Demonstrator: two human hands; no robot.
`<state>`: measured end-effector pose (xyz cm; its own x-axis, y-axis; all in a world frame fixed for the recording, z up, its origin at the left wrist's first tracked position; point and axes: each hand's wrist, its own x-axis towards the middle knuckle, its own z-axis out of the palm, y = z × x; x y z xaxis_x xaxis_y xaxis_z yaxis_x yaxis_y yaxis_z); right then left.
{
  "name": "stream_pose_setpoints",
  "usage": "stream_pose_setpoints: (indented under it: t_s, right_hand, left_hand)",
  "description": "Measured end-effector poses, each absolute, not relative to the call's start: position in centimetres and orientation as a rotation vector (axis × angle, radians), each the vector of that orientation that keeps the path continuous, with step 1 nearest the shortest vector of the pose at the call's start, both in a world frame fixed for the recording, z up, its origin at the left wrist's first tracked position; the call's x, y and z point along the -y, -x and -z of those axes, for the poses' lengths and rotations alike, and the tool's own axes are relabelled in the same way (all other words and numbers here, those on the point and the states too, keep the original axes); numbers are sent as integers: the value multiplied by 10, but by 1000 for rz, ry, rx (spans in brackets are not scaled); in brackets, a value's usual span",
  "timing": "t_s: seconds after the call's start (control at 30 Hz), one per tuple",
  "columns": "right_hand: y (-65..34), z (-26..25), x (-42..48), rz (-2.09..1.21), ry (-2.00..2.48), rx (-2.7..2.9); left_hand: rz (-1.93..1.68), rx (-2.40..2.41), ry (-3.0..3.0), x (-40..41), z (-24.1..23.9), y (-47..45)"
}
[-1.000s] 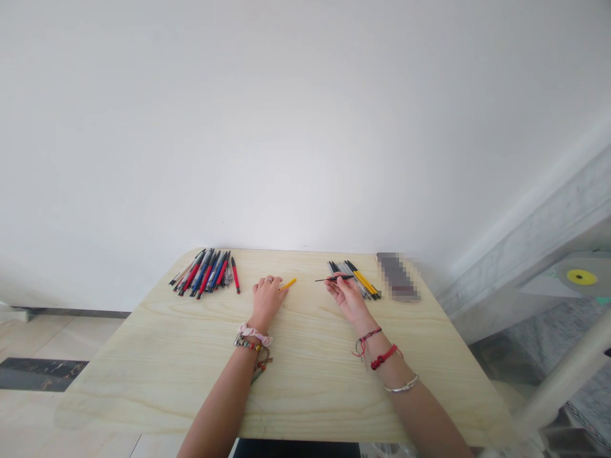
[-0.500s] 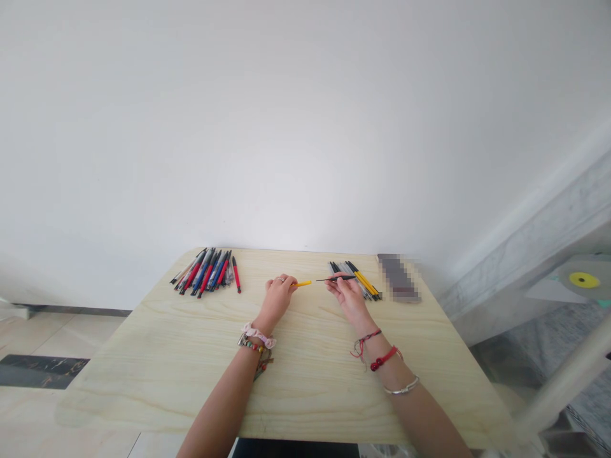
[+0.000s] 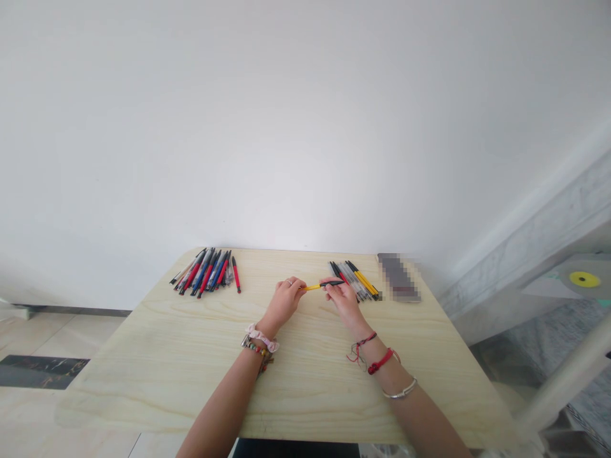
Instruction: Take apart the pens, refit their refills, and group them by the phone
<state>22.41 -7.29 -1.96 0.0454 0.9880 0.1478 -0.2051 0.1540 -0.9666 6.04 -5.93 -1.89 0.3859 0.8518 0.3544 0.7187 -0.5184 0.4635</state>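
My left hand [image 3: 286, 298] pinches the end of a yellow pen barrel [image 3: 313, 287] above the wooden table [image 3: 296, 375]. My right hand [image 3: 340, 296] is closed on the black end piece [image 3: 332, 283] of the same pen, so the two parts meet in a line between my hands. A pile of red, blue and black pens [image 3: 207, 271] lies at the back left of the table. A smaller group of yellow, black and clear pens [image 3: 357, 278] lies just right of my right hand.
A flat dark blurred object [image 3: 398, 277] lies at the back right of the table. A white wall stands behind the table. To the right are a grey marble ledge and a yellow disc [image 3: 583, 278]. Tiled floor shows at the left.
My left hand carried the yellow barrel to the right and my right hand brought the thin black part leftward; the two parts now meet between the hands.
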Motion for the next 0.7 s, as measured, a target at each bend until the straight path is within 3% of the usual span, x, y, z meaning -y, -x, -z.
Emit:
stream_pose_setpoints:
  t_s: [0.7]
  right_hand:
    - [-232,5,75,-1085,1057,1208]
  left_hand:
    - [-923,-1218,-2491,62,18,-59]
